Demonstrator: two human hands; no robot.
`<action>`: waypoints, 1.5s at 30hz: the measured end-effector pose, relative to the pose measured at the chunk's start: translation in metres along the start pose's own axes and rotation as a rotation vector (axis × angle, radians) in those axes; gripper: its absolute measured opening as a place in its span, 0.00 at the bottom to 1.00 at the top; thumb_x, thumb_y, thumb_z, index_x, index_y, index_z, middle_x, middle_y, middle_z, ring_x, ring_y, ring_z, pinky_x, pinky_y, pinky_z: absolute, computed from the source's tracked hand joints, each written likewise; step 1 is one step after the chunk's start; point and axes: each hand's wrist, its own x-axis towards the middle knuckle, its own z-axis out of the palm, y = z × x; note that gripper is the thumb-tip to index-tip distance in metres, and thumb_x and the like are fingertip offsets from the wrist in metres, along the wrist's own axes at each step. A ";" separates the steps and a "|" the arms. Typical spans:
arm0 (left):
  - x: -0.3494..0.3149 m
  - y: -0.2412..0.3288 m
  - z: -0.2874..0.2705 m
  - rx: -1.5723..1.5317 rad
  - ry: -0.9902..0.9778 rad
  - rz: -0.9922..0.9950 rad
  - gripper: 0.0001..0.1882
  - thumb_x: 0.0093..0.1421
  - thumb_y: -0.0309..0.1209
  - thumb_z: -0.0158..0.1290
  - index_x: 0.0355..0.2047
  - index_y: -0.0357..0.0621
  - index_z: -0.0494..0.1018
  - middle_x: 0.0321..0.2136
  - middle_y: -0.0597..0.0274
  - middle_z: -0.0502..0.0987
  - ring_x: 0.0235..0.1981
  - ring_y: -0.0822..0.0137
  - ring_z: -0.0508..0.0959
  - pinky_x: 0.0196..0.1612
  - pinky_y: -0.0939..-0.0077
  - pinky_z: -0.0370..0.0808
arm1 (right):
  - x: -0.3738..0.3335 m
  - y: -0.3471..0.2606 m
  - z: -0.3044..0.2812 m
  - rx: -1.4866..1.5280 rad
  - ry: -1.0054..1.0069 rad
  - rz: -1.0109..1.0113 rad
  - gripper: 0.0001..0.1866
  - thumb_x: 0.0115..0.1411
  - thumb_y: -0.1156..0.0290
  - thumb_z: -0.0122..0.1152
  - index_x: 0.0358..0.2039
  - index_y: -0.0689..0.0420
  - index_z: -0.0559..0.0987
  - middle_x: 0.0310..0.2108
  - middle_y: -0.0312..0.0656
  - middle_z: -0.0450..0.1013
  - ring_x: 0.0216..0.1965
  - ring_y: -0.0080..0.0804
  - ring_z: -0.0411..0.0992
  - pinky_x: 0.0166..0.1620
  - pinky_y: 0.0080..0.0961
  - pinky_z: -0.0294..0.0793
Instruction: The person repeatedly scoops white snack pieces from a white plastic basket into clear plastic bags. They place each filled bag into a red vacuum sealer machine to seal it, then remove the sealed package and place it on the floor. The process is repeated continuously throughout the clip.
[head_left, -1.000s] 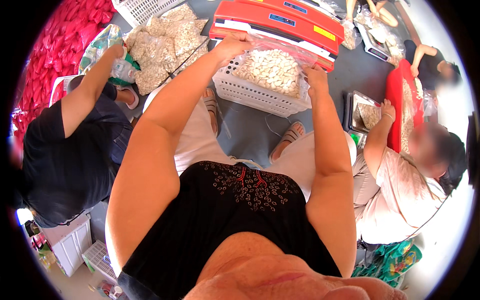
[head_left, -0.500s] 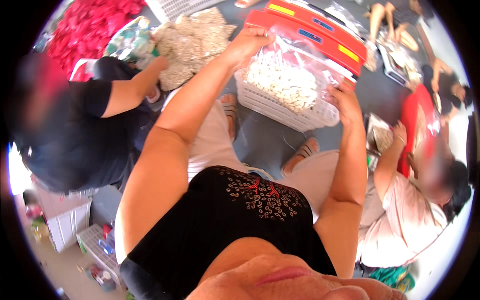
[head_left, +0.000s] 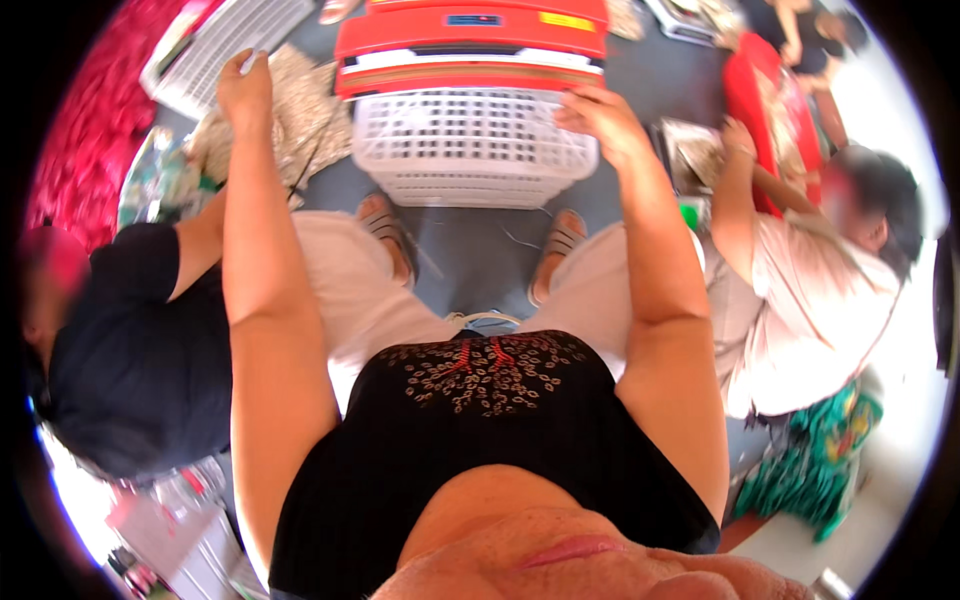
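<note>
My left hand [head_left: 245, 92] is raised over a pile of filled clear bags [head_left: 310, 120] with beige contents. Its fingers are curled in, and a small whitish spot shows at the fingertips; what it is I cannot make out. My right hand [head_left: 605, 122] is by the right end of a red box-like machine [head_left: 470, 28] with a blue panel and a yellow label. Its fingers are loosely bent and apart, with nothing seen in them. Beneath the machine is a white perforated plastic basket [head_left: 475, 140], standing in front of my feet.
At left, a person in a dark shirt [head_left: 140, 340] sits close to my left arm, near a heap of red packets [head_left: 85, 150] and another white basket [head_left: 235, 50]. At right, a person in a pale shirt [head_left: 810, 290] reaches toward a tray [head_left: 690, 150] beside a red basin [head_left: 755, 90].
The clear bag of white pieces that both hands held over the basket is out of my hands. My left hand has swung left; my right hand has moved left in the picture. The view has turned.
</note>
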 end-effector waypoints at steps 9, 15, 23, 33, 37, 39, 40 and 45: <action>-0.126 0.127 0.028 -0.114 -0.660 0.252 0.11 0.56 0.34 0.54 0.35 0.42 0.78 0.28 0.54 0.80 0.29 0.64 0.80 0.36 0.72 0.73 | -0.009 -0.004 0.007 -0.107 0.004 -0.012 0.12 0.60 0.65 0.56 0.36 0.61 0.76 0.33 0.46 0.77 0.37 0.33 0.77 0.44 0.25 0.75; -0.133 0.134 0.039 0.121 -0.631 0.440 0.11 0.56 0.37 0.53 0.33 0.45 0.78 0.30 0.52 0.79 0.32 0.53 0.79 0.36 0.65 0.74 | -0.007 -0.012 0.001 -0.144 0.015 -0.007 0.11 0.59 0.66 0.57 0.35 0.60 0.77 0.32 0.45 0.77 0.36 0.31 0.77 0.42 0.25 0.74; -0.140 0.139 0.055 0.203 -0.676 0.487 0.10 0.56 0.37 0.53 0.32 0.45 0.77 0.29 0.50 0.79 0.33 0.51 0.79 0.36 0.63 0.74 | -0.010 -0.025 -0.002 -0.029 0.073 -0.012 0.12 0.59 0.66 0.58 0.38 0.61 0.77 0.31 0.46 0.77 0.32 0.33 0.77 0.38 0.24 0.75; -0.150 0.144 0.061 0.163 -0.685 0.543 0.09 0.56 0.36 0.54 0.30 0.45 0.77 0.27 0.51 0.78 0.31 0.51 0.79 0.34 0.62 0.74 | -0.015 -0.030 0.004 -0.055 0.052 -0.030 0.13 0.60 0.65 0.56 0.37 0.64 0.76 0.33 0.47 0.77 0.35 0.33 0.77 0.41 0.25 0.74; -0.156 0.149 0.060 0.185 -0.686 0.551 0.09 0.55 0.35 0.54 0.30 0.44 0.77 0.28 0.50 0.78 0.31 0.50 0.78 0.35 0.61 0.74 | -0.012 -0.024 0.003 -0.086 0.053 -0.066 0.12 0.60 0.66 0.55 0.36 0.63 0.76 0.33 0.47 0.77 0.35 0.33 0.76 0.42 0.25 0.74; -0.161 0.154 0.055 0.192 -0.682 0.515 0.09 0.55 0.35 0.54 0.31 0.44 0.77 0.29 0.50 0.78 0.32 0.50 0.78 0.36 0.61 0.74 | -0.017 -0.029 0.006 -0.056 0.046 -0.077 0.11 0.60 0.67 0.55 0.36 0.62 0.76 0.32 0.46 0.77 0.35 0.33 0.76 0.42 0.25 0.74; -0.162 0.155 0.053 0.195 -0.681 0.497 0.09 0.55 0.35 0.54 0.31 0.43 0.77 0.29 0.50 0.78 0.32 0.50 0.78 0.36 0.61 0.74 | -0.019 -0.031 0.008 -0.041 0.044 -0.082 0.11 0.60 0.67 0.55 0.36 0.62 0.76 0.32 0.46 0.77 0.35 0.33 0.76 0.42 0.25 0.75; -0.167 0.151 0.051 0.192 -0.680 0.546 0.09 0.55 0.35 0.54 0.32 0.43 0.78 0.30 0.50 0.79 0.33 0.50 0.78 0.37 0.60 0.74 | -0.021 -0.036 0.009 -0.033 0.045 -0.115 0.09 0.60 0.69 0.56 0.35 0.63 0.76 0.30 0.46 0.77 0.33 0.33 0.78 0.39 0.25 0.77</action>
